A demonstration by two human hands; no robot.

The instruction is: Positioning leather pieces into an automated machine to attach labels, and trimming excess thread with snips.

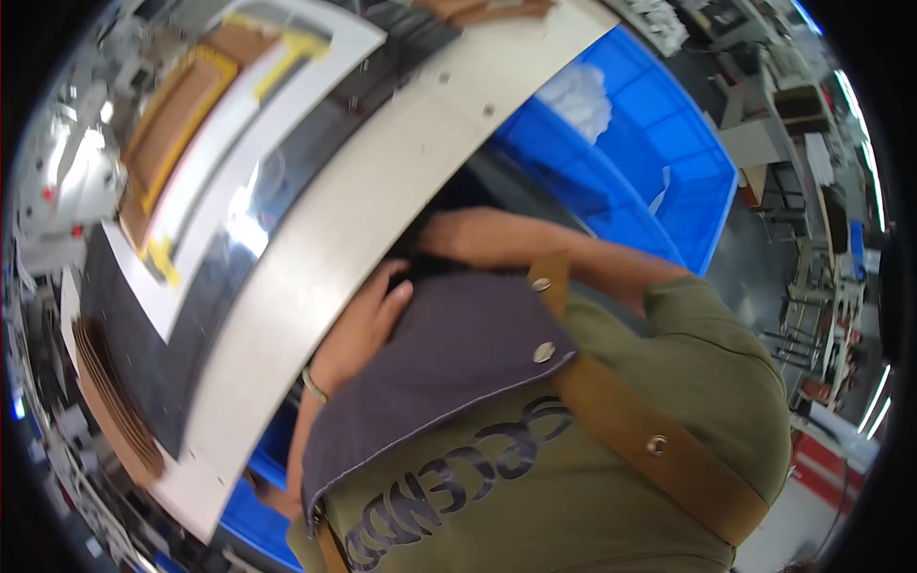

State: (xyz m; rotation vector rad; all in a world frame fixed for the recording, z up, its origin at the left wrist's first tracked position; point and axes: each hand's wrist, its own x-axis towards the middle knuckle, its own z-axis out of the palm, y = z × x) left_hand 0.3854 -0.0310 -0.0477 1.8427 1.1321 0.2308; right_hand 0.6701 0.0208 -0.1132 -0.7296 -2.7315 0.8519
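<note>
My left hand (pixel 368 317), with a pale band at its wrist, lies against the top of the dark grey apron (pixel 439 334) beside the table's edge. Its thumb and a finger show apart, and I see nothing between them. My right hand (pixel 449 237) reaches across into the dark gap between the apron and the pale table edge (pixel 315 234). Its fingers are lost in shadow there, so whatever they touch is hidden. Brown apron straps (pixel 659 444) cross the olive shirt.
On the table, a white sheet (pixel 349 33) lies under brown panels (pixel 181 134) edged with yellow. A stack of brown pieces (pixel 115 411) sits at the near left end, a white machine (pixel 81 172) beyond. Blue bins (pixel 659 124) stand at the right, one with white material (pixel 578 100).
</note>
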